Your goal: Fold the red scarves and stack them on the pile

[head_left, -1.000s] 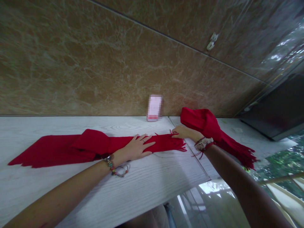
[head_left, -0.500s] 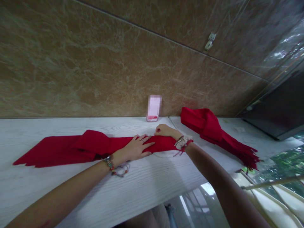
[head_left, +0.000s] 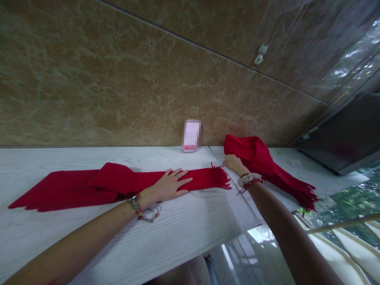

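Observation:
A long red scarf (head_left: 148, 180) lies stretched across the white wood-grain table, with a loose fold toward its left side and a fringe at its right end. My left hand (head_left: 166, 186) rests flat on the scarf, fingers spread. At the fringe's far corner my right hand (head_left: 234, 164) is closed in a pinch; a thin strand of the fringe runs to its fingertips. Just behind the right hand, a second red scarf (head_left: 261, 160) lies folded, its fringe pointing toward the table's right front edge.
A pale pink, pixelated upright object (head_left: 191, 136) leans on the brown marble wall (head_left: 118, 79). A dark box-like object (head_left: 341, 134) stands at the right, near the window. The white table (head_left: 178, 225) ends in front above a glossy floor.
My right hand has moved right, from over the scarf's upper edge to its fringe corner, uncovering the fringe. My left hand has stayed in place.

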A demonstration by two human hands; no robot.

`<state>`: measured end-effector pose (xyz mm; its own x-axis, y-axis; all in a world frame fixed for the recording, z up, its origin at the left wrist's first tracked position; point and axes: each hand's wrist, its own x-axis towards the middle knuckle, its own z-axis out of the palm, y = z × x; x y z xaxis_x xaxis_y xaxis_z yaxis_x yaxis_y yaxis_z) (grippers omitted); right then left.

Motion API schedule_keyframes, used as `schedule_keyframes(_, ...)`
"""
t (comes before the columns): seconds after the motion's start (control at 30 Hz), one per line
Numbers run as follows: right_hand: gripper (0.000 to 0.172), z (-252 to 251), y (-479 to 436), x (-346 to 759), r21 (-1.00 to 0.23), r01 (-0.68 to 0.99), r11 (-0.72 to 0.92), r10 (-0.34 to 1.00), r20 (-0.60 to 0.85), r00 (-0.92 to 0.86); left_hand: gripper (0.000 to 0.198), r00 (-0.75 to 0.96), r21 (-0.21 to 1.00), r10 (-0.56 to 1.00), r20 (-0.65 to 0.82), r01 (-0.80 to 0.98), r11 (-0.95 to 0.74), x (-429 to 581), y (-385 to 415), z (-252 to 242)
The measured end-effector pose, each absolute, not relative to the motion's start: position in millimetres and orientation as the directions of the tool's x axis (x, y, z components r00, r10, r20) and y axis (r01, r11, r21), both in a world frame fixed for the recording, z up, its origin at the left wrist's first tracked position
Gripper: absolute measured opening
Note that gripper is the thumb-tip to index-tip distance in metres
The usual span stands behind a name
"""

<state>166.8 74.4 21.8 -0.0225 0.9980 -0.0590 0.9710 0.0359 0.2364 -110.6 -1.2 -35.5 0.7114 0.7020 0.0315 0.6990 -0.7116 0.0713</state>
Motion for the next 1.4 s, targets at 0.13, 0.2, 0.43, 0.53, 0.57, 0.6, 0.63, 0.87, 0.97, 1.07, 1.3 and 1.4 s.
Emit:
schedule_keyframes(0.13, 0.031, 22.1, 70.3, 163.9, 0.170, 0.979, 0.115, 0.993, 0.008, -0.118, 0.049, 0.714, 0.062, 0.700, 0.024, 0.698, -0.714, -110.7, -0.9, -35.8)
schedule_keyframes(0.2, 0.032, 20.8, 67.3, 151.4, 0.104, 0.963, 0.248, 0.968, 0.009, -0.251, 0.049, 0.714, 0.059, 0.699, 0.025, 0.697, -0.714, -110.5, -1.1, -35.7)
schedule_keyframes(0.43, 0.022, -0.3, 55.1, 140.2, -0.022, 0.850, 0.527, 0.846, -0.087, -0.526, 0.049, 0.702, 0.071, 0.712, 0.021, 0.709, -0.702, -109.7, -3.1, -31.5)
schedule_keyframes(0.53, 0.022, -3.2, 56.8, 165.9, 0.044, 0.882, 0.468, 0.882, -0.073, -0.465, 0.049, 0.704, 0.071, 0.710, 0.013, 0.708, -0.703, -109.9, -3.4, -30.8)
schedule_keyframes(0.57, 0.021, -1.7, 57.7, 174.4, 0.057, 0.890, 0.452, 0.891, -0.063, -0.449, 0.049, 0.704, 0.069, 0.710, 0.012, 0.708, -0.703, -110.0, -3.4, -31.0)
schedule_keyframes(0.6, 0.020, 0.7, 58.2, 181.1, 0.074, 0.897, 0.436, 0.900, -0.053, -0.433, 0.049, 0.704, 0.067, 0.710, 0.014, 0.708, -0.703, -110.1, -3.3, -31.4)
schedule_keyframes(0.63, 0.021, 3.4, 58.1, 185.2, 0.087, 0.903, 0.421, 0.907, -0.032, -0.419, 0.049, 0.702, 0.067, 0.712, 0.018, 0.709, -0.702, -110.1, -3.1, -31.9)
schedule_keyframes(0.87, 0.037, -8.9, 31.0, 141.5, -0.066, 0.793, 0.606, 0.785, 0.211, -0.583, 0.049, 0.710, 0.081, 0.702, 0.057, 0.697, -0.712, -110.6, -2.9, -34.0)
schedule_keyframes(0.97, 0.046, -32.0, 16.5, 130.1, -0.049, 0.792, 0.609, 0.788, 0.152, -0.597, 0.049, 0.708, 0.076, 0.703, 0.065, 0.699, -0.711, -111.0, -2.5, -35.0)
schedule_keyframes(1.07, 0.047, -46.1, 11.6, 138.7, 0.010, 0.824, 0.567, 0.815, 0.140, -0.562, 0.050, 0.708, 0.066, 0.704, 0.066, 0.700, -0.711, -109.3, -3.5, -36.5)
schedule_keyframes(1.3, 0.053, -29.9, 15.9, 129.9, 0.075, 0.820, 0.568, 0.802, 0.174, -0.572, 0.058, 0.625, -0.049, 0.779, 0.056, 0.781, -0.623, -133.9, -24.9, -14.4)
schedule_keyframes(1.4, 0.055, -17.2, 12.3, 91.6, 0.018, 0.735, 0.678, 0.716, 0.210, -0.665, 0.058, 0.531, -0.091, 0.840, 0.111, 0.847, -0.524, -191.1, -37.1, 7.5)
